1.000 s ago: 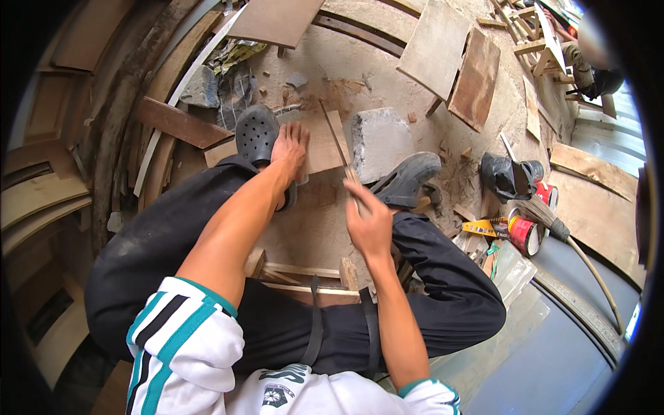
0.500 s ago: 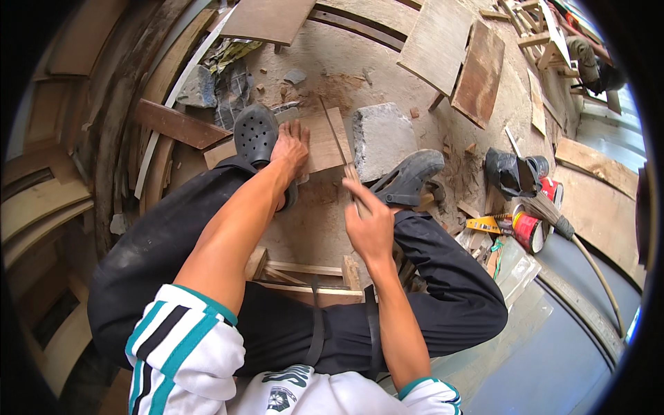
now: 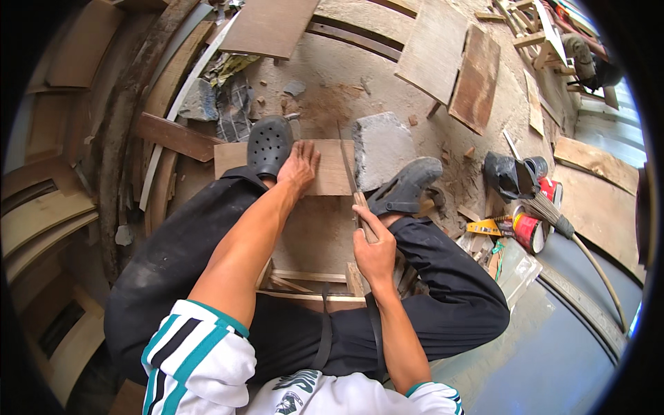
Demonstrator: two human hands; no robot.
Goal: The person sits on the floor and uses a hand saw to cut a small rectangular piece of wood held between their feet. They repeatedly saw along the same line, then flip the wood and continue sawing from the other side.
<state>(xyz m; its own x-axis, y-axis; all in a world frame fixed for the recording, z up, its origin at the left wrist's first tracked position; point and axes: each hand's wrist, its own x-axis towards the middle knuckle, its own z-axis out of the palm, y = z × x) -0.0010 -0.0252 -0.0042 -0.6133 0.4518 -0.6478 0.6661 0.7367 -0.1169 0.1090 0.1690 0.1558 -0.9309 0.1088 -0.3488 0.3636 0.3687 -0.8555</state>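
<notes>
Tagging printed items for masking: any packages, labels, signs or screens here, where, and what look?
Red round tin: on the floor right of the right knee, lying on its side, pale band.
Yellow flat pack: just left of that tin, blue mark.
No signs or screens.

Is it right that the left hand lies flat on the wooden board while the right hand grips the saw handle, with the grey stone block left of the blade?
Not quite. In the head view the grey stone block sits right of the saw blade. The left hand does lie flat on the wooden board, and the right hand grips the handle.
</notes>
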